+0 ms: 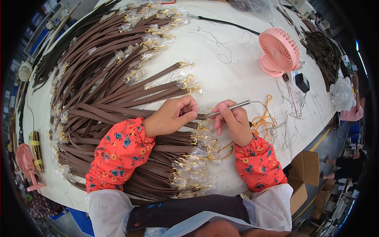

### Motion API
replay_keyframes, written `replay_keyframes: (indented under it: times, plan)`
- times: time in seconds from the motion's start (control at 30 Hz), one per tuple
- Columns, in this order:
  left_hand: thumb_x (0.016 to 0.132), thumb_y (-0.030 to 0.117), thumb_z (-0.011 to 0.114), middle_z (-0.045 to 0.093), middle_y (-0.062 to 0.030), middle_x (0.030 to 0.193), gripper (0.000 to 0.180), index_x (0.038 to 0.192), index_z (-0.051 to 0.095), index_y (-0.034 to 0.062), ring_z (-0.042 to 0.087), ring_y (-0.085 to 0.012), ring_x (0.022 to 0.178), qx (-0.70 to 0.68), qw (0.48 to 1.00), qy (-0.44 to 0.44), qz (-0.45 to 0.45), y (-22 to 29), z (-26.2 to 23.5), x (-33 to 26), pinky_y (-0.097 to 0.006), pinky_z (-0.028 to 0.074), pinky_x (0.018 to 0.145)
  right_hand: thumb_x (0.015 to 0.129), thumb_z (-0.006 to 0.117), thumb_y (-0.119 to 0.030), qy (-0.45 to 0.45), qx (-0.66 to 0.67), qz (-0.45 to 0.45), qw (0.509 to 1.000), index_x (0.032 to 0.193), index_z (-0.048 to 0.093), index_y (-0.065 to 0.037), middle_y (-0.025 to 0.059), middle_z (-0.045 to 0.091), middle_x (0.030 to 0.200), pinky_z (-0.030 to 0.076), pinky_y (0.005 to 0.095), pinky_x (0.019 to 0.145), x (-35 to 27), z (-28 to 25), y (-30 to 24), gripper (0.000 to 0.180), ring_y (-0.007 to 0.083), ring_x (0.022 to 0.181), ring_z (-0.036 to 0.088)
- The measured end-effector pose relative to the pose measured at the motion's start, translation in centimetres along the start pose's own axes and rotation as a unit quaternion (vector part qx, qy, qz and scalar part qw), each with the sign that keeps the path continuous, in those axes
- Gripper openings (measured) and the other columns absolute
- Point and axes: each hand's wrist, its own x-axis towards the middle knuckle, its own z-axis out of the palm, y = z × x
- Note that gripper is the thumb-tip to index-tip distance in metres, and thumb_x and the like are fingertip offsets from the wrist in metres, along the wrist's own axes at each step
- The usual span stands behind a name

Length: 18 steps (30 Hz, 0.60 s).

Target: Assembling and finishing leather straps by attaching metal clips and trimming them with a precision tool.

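Observation:
My left hand (171, 115) is closed in a pinch at the end of a brown strap; the fingers partly hide the grip. Just to its right, my right hand (233, 122) holds a slim silver pen-like tool (240, 105) with a thin grey cord at its back end. The tool's tip points left toward the strap end by my left thumb; I cannot tell whether they touch. Beneath and around my left hand lies a large pile of brown straps (94, 106). Many have gold-coloured metal hooks (189, 79) in clear plastic wrapping.
A pink fan (278, 49) stands at the far right of the white table (233, 83). Orange twisted cord (265, 118) and loose threads lie right of my right hand. Another pink fan (26, 162) is at the left edge. An open cardboard box (306, 168) sits beyond the table's right edge.

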Motion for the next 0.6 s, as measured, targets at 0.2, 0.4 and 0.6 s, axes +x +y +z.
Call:
replay_keyframes:
  times: [0.2, 0.4, 0.6]
  plan:
    - [0.093, 0.011, 0.060, 0.051, 0.0054, 0.078, 0.010, 0.095, 0.053, 0.0043, 0.044, -0.0029, 0.069, 0.003, 1.000, 0.003, 0.004, 0.0, 0.0, -0.1, -0.020, 0.038, 0.061, 0.103, 0.045, -0.026, 0.004, -0.007, 0.000, 1.000, 0.098, 0.056, 0.002, 0.0103, 0.061, 0.069, 0.045, 0.0223, 0.051, 0.1, 0.2, 0.0, 0.031, 0.0115, 0.049, 0.053]
    - [0.093, 0.010, 0.060, 0.054, 0.0012, 0.083, 0.010, 0.098, 0.054, 0.0033, 0.049, -0.0047, 0.069, -0.009, 0.998, 0.065, -0.009, -0.7, 0.2, 0.2, -0.021, 0.041, 0.061, 0.102, 0.046, -0.028, 0.004, 0.003, -0.012, 1.000, 0.098, 0.057, 0.003, 0.0060, 0.059, 0.067, 0.046, 0.0219, 0.049, 0.1, 0.0, 0.1, 0.033, 0.0109, 0.054, 0.056]
    - [0.088, 0.013, 0.065, 0.058, -0.0055, 0.084, 0.015, 0.100, 0.061, 0.0049, 0.056, -0.0148, 0.069, 0.216, 0.973, 0.060, 0.052, -0.3, 0.8, 0.4, -0.027, 0.044, 0.062, 0.103, 0.045, -0.028, 0.065, 0.065, -0.023, 0.996, 0.094, 0.054, 0.001, 0.0044, 0.054, 0.058, 0.049, 0.0242, 0.056, 0.1, 0.1, 0.1, 0.031, 0.0118, 0.051, 0.056]
